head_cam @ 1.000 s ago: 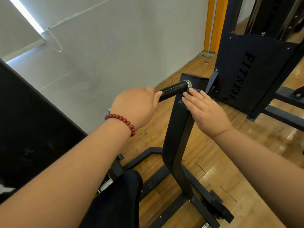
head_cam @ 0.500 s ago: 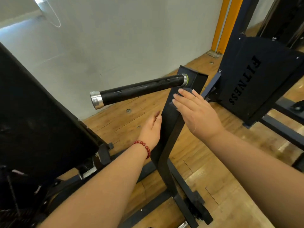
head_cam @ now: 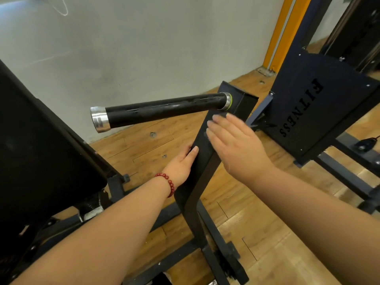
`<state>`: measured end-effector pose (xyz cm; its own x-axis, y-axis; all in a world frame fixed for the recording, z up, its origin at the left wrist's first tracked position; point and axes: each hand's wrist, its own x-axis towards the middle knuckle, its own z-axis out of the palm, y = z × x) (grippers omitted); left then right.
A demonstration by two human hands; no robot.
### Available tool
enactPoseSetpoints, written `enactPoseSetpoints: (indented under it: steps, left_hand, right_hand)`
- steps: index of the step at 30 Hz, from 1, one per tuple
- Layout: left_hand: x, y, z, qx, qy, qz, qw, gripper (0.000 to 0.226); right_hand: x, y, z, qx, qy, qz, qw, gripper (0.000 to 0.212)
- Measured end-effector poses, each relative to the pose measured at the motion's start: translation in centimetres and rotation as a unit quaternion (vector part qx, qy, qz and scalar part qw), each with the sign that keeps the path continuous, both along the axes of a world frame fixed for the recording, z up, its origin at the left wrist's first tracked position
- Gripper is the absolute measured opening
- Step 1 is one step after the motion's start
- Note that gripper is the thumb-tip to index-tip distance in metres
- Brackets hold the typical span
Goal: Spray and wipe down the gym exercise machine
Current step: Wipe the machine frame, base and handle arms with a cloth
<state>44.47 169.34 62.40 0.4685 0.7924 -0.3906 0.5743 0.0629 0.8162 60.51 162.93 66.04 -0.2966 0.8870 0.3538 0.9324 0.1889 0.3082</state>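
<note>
The exercise machine's black upright post point(head_cam: 202, 161) stands at the centre of the view, between the two hands. The left hand point(head_cam: 181, 163), with a red bead bracelet point(head_cam: 169, 185) at the wrist, lies with straight fingers flat along the post's 9 o'clock side and holds nothing. The right hand point(head_cam: 238, 147) is spread, fingers straight, over the post's upper face from 3 o'clock; its fingertips are blurred, so whether anything lies under them cannot be told.

From the post's top a black bar point(head_cam: 162, 111) juts toward 9 o'clock above the left hand, ending in a silver cap point(head_cam: 99, 119); a green-ringed collar point(head_cam: 227, 100) sits at its root, just beyond the right fingertips.

A big black pad point(head_cam: 41, 151) fills the 9 o'clock edge. At 2 o'clock stands a dark panel lettered FITNESS point(head_cam: 329, 99), with an orange column point(head_cam: 281, 31) at 1 o'clock. Black base rails point(head_cam: 164, 217) cross the wooden floor point(head_cam: 277, 233), and a grey wall point(head_cam: 144, 48) closes the 12 o'clock side.
</note>
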Motion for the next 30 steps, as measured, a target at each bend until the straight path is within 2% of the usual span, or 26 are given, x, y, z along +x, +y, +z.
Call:
enactPoseSetpoints:
  steps: [3,4,7,9,13,16,18,20,22,24,27,29,30]
  left_hand:
    - [-0.5,0.7,-0.6,-0.016,-0.015,0.002,1.000,0.046]
    - [-0.6,1.1,-1.0,-0.024,-0.016,0.004,1.000,0.046]
    - [-1.0,2.3,-2.1,-0.058,-0.027,-0.002,0.998,0.051]
    - [-1.1,2.9,-2.5,-0.072,-0.035,-0.012,0.997,0.055]
    - [-1.7,4.1,-3.5,-0.102,-0.052,-0.055,0.992,0.056]
    - [-2.1,5.1,-4.8,-0.141,-0.101,-0.093,0.980,0.082]
    - [-2.2,5.8,-5.8,-0.166,-0.137,-0.113,0.970,0.086]
    - [-2.3,6.1,-6.1,-0.179,-0.164,-0.127,0.962,0.083]
    - [-2.2,6.4,-6.6,-0.177,-0.175,-0.143,0.958,0.088]
    - [-2.3,6.4,-6.6,-0.179,-0.184,-0.155,0.954,0.078]
    - [-2.5,6.3,-6.7,-0.181,-0.199,-0.171,0.948,0.042]
    - [-2.6,6.1,-7.3,-0.186,-0.217,-0.178,0.942,0.040]
    - [-2.6,6.1,-7.4,-0.188,-0.233,-0.173,0.938,0.040]
  right_hand:
    - [0.3,-0.8,-0.5,-0.056,-0.044,0.044,0.997,0.052]
    - [0.5,-0.5,-0.2,-0.048,-0.050,0.044,0.997,0.051]
    - [0.0,0.6,0.7,0.004,-0.018,-0.021,1.000,0.043]
    - [-1.4,0.7,-0.1,0.008,0.003,-0.060,0.998,0.045]
    - [-2.4,0.0,-1.3,-0.069,-0.038,0.010,0.997,0.051]
    - [-2.0,1.0,0.0,-0.014,-0.045,-0.056,0.997,0.044]
    - [-2.8,1.5,-0.3,0.036,-0.027,-0.129,0.991,0.042]
    - [-4.2,1.3,-2.0,0.017,-0.032,-0.139,0.990,0.045]
    - [-4.9,0.7,-3.0,-0.027,-0.057,-0.092,0.994,0.045]
    - [-4.6,0.8,-2.4,-0.018,-0.081,-0.080,0.993,0.044]
    - [-4.6,1.9,-1.7,0.063,-0.067,-0.164,0.982,0.040]
    - [-5.5,2.4,-3.1,0.069,-0.061,-0.179,0.980,0.041]
    - [-5.7,2.3,-4.0,0.055,-0.066,-0.155,0.984,0.040]
